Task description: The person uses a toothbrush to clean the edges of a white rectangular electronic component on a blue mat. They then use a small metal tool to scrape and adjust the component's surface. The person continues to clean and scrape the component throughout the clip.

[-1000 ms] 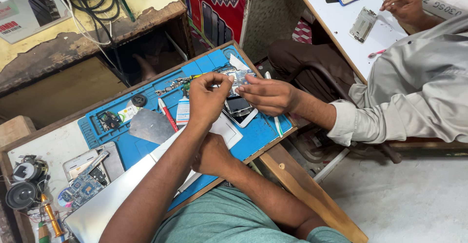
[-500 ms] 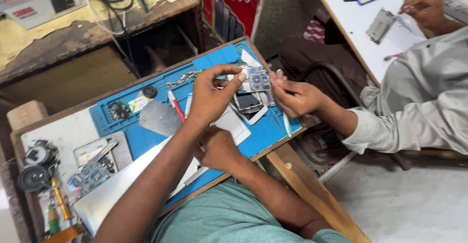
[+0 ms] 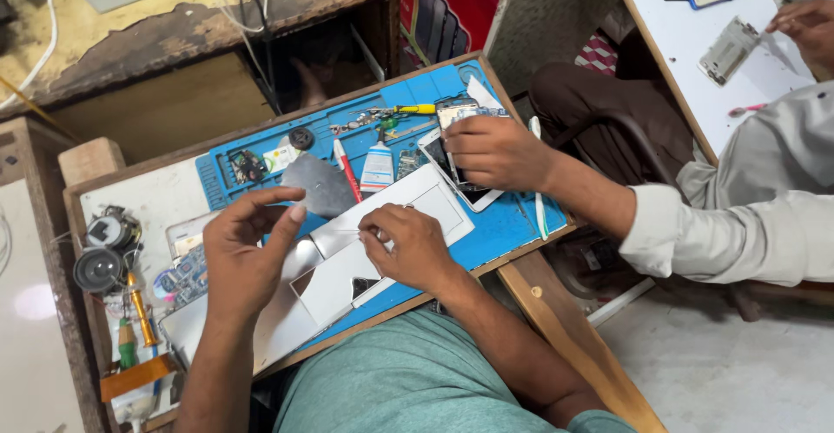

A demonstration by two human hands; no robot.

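Left hand [image 3: 252, 246] open above the blue mat [image 3: 512, 224]; right hand [image 3: 408, 246] seemingly pinches something tiny

1. The left hand [image 3: 248, 246] has dropped from the circuit board [image 3: 460, 116], now raised open over the counter.
2. The right hand [image 3: 408, 246] now pinches at the white panel [image 3: 391, 216].
3. A co-worker's hand [image 3: 495, 151] now covers the phone [image 3: 452, 168].

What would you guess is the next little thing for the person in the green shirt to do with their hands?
Probably bring the left hand down to steady the white panel. It hovers open above the blue mat, holding nothing, while the right hand pinches something too small to make out at the panel's surface.
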